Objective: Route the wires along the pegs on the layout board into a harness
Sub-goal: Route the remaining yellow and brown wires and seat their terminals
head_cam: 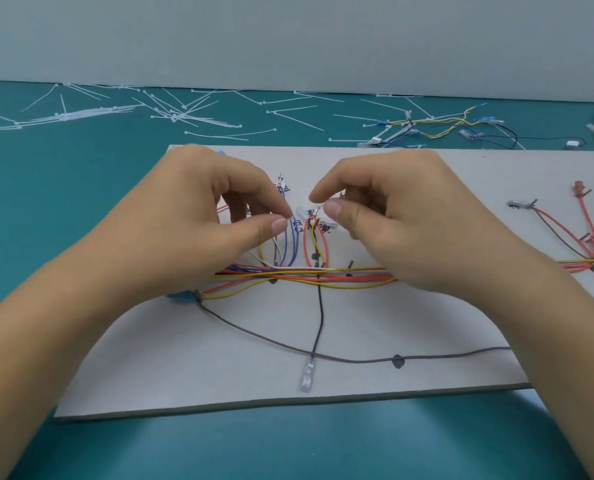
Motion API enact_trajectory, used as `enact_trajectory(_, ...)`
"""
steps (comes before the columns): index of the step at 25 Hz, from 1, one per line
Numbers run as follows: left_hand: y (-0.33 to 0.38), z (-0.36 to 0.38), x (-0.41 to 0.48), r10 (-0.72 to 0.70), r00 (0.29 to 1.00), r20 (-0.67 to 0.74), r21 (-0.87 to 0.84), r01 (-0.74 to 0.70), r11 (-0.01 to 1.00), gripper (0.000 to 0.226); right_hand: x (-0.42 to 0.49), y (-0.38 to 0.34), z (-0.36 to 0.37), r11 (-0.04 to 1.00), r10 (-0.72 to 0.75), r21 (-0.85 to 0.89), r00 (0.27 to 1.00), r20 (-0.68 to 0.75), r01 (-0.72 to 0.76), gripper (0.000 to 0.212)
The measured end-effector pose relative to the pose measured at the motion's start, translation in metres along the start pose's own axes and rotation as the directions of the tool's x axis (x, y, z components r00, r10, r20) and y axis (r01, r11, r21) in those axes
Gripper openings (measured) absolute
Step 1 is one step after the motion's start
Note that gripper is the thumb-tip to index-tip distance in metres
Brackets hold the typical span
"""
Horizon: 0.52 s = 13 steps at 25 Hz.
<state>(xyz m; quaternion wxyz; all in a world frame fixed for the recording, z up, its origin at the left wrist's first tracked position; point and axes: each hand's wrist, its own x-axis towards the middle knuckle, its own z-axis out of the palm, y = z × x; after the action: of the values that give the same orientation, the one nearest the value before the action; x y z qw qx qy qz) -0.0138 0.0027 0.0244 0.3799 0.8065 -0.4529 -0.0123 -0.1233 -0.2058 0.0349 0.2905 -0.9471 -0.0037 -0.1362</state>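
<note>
Nearest to me, low in the frame, the grey layout board (219, 375) lies on a teal mat (63, 202). A clear terminal sleeve (306, 377) sits near the board's front edge, at the end of a black wire (320, 313) that runs straight up the middle. A dark grey wire (358, 360) crosses it and passes a black peg mark (397, 361). Further in, a bundle of red and yellow wires (323, 277) runs left to right across the board, ending at centre left in a blue connector (181, 296) that is partly under the left wrist. Above the bundle, blue wires (294, 244) and a red loop (326, 244) rise side by side into the gap between the hands. The left hand (198, 216) has its fingers curled, with thumb and forefinger drawn close at the top of the blue wires. The right hand (403, 216) mirrors it, its thumb and forefinger narrowed around the top of the red loop. A small clear connector (302, 213) lies between the two sets of fingertips. I cannot tell whether either pinch actually holds anything. At the right of the board, a branch of red wires (565, 237) fans upward. Beyond the board, white cable ties (171, 114) lie scattered across the upper left of the mat. Loose yellow, blue and black wires (444, 128) lie at the upper right, against a pale wall (288, 36).
</note>
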Motion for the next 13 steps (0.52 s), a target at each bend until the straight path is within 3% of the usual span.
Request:
enact_trajectory(8,-0.001,-0.001,0.002,-0.051,0.999,-0.014,0.030,0.052,0.998,0.011,-0.002,-0.003,0.003,0.974,-0.021,0.222,0.996,-0.089,0.040,0.020)
enact_trajectory(13,0.000,0.003,0.002,-0.057,0.998,0.025,0.060,0.055,0.997,0.012,0.001,-0.004,-0.008,0.839,0.162,0.536,0.984,-0.078,-0.095,0.012)
